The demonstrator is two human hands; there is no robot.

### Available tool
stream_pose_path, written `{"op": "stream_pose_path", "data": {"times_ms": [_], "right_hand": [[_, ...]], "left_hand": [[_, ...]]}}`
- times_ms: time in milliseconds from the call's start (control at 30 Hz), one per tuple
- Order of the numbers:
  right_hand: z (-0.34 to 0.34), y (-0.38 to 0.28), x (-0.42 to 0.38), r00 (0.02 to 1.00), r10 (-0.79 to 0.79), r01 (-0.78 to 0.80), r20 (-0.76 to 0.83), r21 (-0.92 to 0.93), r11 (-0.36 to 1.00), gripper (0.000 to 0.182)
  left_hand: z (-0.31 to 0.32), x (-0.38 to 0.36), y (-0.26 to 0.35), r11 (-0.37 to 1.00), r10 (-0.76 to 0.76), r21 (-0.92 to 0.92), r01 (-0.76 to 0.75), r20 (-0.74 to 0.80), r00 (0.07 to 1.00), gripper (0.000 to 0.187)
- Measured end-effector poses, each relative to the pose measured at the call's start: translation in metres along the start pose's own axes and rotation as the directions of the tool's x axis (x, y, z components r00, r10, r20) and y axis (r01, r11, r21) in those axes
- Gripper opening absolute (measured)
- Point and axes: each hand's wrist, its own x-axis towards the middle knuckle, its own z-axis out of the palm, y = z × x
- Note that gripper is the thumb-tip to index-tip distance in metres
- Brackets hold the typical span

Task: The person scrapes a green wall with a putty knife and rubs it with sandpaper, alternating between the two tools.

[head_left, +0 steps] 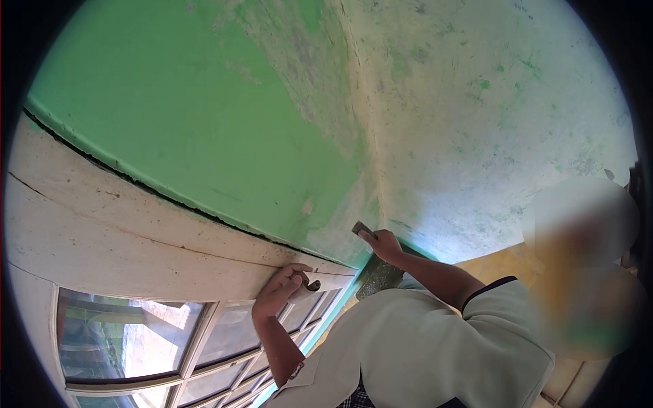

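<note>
My left hand is closed around a curled brown sheet that looks like sandpaper, its rolled end sticking out past the thumb. The hand rests against the white wooden frame, just above the window panes. My right hand grips a small, flat dark piece, like folded sandpaper, with its end showing beyond the fingers. This piece is right by the lower part of the green wall, near the corner, where the paint is worn to grey patches.
A pale, scuffed wall meets the green one at a cracked corner. Below my left hand are glass panes in a white lattice. A dark speckled surface lies under my right forearm. Large blurred patches cover the right side.
</note>
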Motion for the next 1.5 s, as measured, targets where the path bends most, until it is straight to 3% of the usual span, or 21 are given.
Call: {"op": "stream_pose_path", "data": {"times_ms": [33,167,233,267,333,367,467,533,567,667,833,867,900,1000,1033,1100,1167,1233,1367,1433,1500], "right_hand": [[-0.001,0.006,0.0,0.997,0.042,-0.038,0.065,-0.067,0.997,0.069],[0.008,0.046,0.018,0.994,-0.012,0.017,0.104,-0.049,0.999,0.065],[0.0,0.05,0.011,0.923,0.233,-0.289,0.305,0.152,0.945,0.051],[0.001,0.065,0.011,0.928,0.227,-0.281,0.297,0.154,0.947,0.051],[0.007,0.105,0.015,0.85,0.234,-0.391,0.472,0.268,0.881,0.026],[0.002,0.112,0.01,0.855,0.226,-0.38,0.467,0.267,0.885,0.026],[-0.017,0.124,-0.012,0.821,0.303,-0.495,0.483,0.34,0.8,0.025],[-0.032,0.127,-0.023,0.803,0.246,-0.568,0.543,0.572,0.592,0.01],[-0.041,0.128,-0.027,0.781,0.225,-0.598,0.582,0.596,0.535,0.008],[-0.053,0.142,-0.03,0.744,0.208,-0.658,0.635,0.64,0.397,0.021],[-0.074,0.114,-0.04,0.719,0.164,-0.684,0.675,0.647,0.337,0.043],[-0.077,0.104,-0.041,0.702,0.158,-0.7,0.694,0.633,0.33,0.048],[-0.08,0.095,-0.041,0.707,0.147,-0.692,0.692,0.634,0.345,0.048],[-0.084,0.067,-0.039,0.723,0.089,-0.578,0.685,0.53,0.621,0.057],[-0.084,0.056,-0.04,0.724,0.074,-0.564,0.686,0.526,0.636,0.057],[-0.087,0.027,-0.043,0.794,-0.076,-0.306,0.603,0.504,0.808,0.062],[-0.096,-0.004,-0.047,0.773,-0.16,-0.232,0.615,0.507,0.83,0.059],[-0.105,-0.031,-0.055,0.741,-0.23,-0.169,0.631,0.507,0.845,0.056],[-0.114,-0.068,-0.064,0.68,-0.295,-0.028,0.672,0.426,0.904,0.046],[-0.122,-0.086,-0.07,0.667,-0.447,0.118,0.596,0.508,0.853,0.047],[-0.121,-0.083,-0.066,0.675,-0.402,0.054,0.619,0.502,0.863,0.047]], "left_hand": [[0.001,0.0,-0.001,1.0,-0.009,-0.014,0.009,-0.009,1.0,0.03],[0.002,-0.001,0.003,1.0,-0.003,0.022,0.004,-0.032,0.999,0.031],[0.003,-0.001,0.002,1.0,0.007,0.017,-0.006,-0.027,1.0,0.032],[0.003,-0.001,0.002,0.999,0.011,0.031,-0.01,-0.033,0.999,0.033],[0.003,0.0,0.001,0.999,0.01,0.043,-0.008,-0.048,0.999,0.039],[0.003,0.0,0.001,0.999,-0.002,0.047,0.005,-0.066,0.998,0.045],[0.006,0.0,0.006,0.999,0.024,0.049,-0.021,-0.073,0.997,0.042],[0.008,-0.001,0.007,0.998,0.049,0.038,-0.046,-0.07,0.996,0.037],[0.008,-0.001,0.006,0.999,0.04,0.015,-0.039,-0.079,0.996,0.038],[0.011,0.0,0.006,0.999,0.034,-0.031,-0.038,-0.126,0.991,0.039],[0.014,0.013,-0.028,0.995,-0.047,-0.102,0.023,-0.24,0.97,0.04],[0.021,0.014,-0.028,0.996,-0.085,-0.004,0.087,-0.261,0.962,0.039],[0.019,0.021,-0.051,0.994,-0.102,-0.053,0.092,-0.227,0.969,0.04],[0.047,0.041,-0.067,0.984,-0.172,0.016,0.175,-0.111,0.979,0.042],[0.056,0.049,-0.078,0.981,-0.188,0.044,0.191,-0.075,0.979,0.043],[0.084,0.058,-0.076,0.965,-0.259,-0.041,0.257,-0.033,0.965,0.042],[0.102,0.065,-0.077,0.966,-0.256,-0.025,0.257,0.034,0.966,0.053],[0.121,0.068,-0.059,0.988,-0.142,-0.053,0.146,0.066,0.988,0.059],[0.136,0.082,-0.06,0.984,-0.051,-0.174,0.045,-0.028,0.998,0.056],[0.138,0.083,-0.054,0.978,-0.037,-0.209,0.022,-0.066,0.997,0.055],[0.137,0.087,-0.052,0.981,-0.047,-0.189,0.042,-0.025,0.999,0.053]]}}
